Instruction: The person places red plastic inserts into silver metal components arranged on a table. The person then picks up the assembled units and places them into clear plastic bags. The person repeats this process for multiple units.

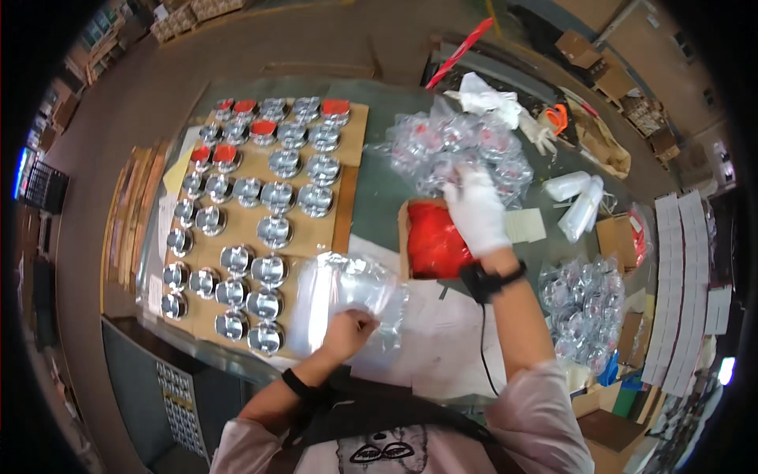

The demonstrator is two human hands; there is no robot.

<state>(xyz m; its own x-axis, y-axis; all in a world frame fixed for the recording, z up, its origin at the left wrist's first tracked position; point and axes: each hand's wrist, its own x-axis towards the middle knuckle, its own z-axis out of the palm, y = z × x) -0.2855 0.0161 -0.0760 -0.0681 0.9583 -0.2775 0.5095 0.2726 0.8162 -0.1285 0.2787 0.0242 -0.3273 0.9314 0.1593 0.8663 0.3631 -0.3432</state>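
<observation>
My bare left hand [347,333], its fingers curled closed, pinches at the edge of a stack of clear plastic bags [324,288]. My right hand [478,212] wears a white glove and reaches over a cardboard box lined with red plastic [432,243]. Its fingertips close on a bagged piston at the near edge of a heap of bagged pistons [426,146]; the glove partly hides it. To the left, rows of shiny metal pistons [276,197] stand on a cardboard sheet [237,272], several with red tops [335,107].
A second heap of bagged pistons [584,308] lies at the right. Rolled clear plastic [583,207], white gloves [493,99] and orange-handled scissors [557,118] are farther back. A black cable [484,347] hangs from my right wrist. White cartons [671,292] are stacked at far right.
</observation>
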